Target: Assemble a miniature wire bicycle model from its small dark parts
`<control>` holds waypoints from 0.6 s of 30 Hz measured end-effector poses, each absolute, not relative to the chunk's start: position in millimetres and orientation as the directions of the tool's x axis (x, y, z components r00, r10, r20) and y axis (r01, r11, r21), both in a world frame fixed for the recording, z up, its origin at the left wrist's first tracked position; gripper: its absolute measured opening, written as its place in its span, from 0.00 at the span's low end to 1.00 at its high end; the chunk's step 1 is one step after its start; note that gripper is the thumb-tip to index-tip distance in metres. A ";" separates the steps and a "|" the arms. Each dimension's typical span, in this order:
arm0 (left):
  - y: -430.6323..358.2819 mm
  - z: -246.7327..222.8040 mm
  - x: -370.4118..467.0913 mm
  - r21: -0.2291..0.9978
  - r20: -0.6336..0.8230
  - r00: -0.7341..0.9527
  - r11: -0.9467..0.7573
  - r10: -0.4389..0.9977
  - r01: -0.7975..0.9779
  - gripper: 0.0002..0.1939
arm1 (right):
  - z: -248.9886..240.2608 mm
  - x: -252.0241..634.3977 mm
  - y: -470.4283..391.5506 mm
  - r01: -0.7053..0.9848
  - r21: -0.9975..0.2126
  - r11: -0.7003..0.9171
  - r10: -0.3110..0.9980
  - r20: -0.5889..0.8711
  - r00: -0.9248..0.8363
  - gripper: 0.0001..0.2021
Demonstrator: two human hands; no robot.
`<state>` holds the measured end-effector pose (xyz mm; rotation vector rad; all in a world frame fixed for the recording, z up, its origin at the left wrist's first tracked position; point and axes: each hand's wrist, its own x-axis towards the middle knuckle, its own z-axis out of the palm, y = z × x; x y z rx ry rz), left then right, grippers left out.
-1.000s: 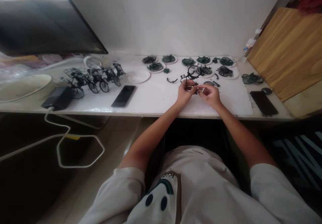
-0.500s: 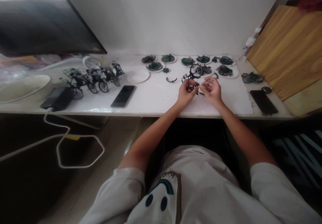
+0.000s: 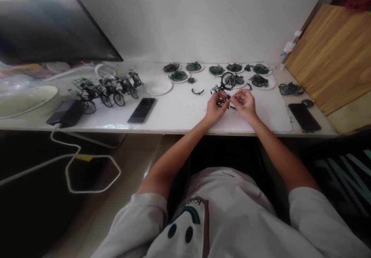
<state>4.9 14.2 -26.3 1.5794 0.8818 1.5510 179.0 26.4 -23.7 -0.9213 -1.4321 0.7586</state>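
Observation:
My left hand (image 3: 216,106) is closed around the frame of a small black model bicycle (image 3: 228,81), whose spoked wheel points up and away from me. Close against it, my right hand (image 3: 245,102) pinches at the same model with thumb and fingertips. What exactly the right fingertips hold is too small to make out. A thin dark piece (image 3: 232,108) shows just below the fingers. On the white sheet to the left lies a curved black part (image 3: 198,92), and a small green part (image 3: 191,80) is behind it.
Several plates of dark bicycle parts (image 3: 194,67) line the back. Assembled model bicycles (image 3: 118,89) stand at left, beside a bare white plate (image 3: 159,87) and a phone (image 3: 142,110). At right are loose bicycle parts (image 3: 291,89), a dark phone (image 3: 303,117) and a wooden board (image 3: 342,60).
The model bicycle has shifted and turned slightly, its wheel moving a little to the right. Both hands keep nearly the same place and grip.

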 end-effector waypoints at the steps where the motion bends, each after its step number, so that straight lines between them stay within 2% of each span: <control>1: 13.8 -26.4 4.9 0.867 0.497 0.029 -0.497 0.867 -0.013 0.18 | -23.6 179.5 27.1 0.080 -0.886 0.456 0.888 0.459 0.025 0.34; 6: 14.7 -28.8 5.4 0.855 0.518 0.019 -0.518 0.855 0.024 0.17 | -22.1 181.7 28.0 0.013 -0.924 0.381 0.924 0.381 0.021 0.36; 12: 18.7 -34.1 4.9 0.840 0.541 0.026 -0.542 0.840 0.039 0.17 | -19.6 182.6 26.7 0.018 -0.930 0.367 0.930 0.367 -0.009 0.34; 18: 18.3 -33.6 5.0 0.850 0.523 0.030 -0.523 0.852 0.053 0.17 | -17.7 182.9 26.6 -0.007 -0.942 0.336 0.942 0.336 -0.001 0.37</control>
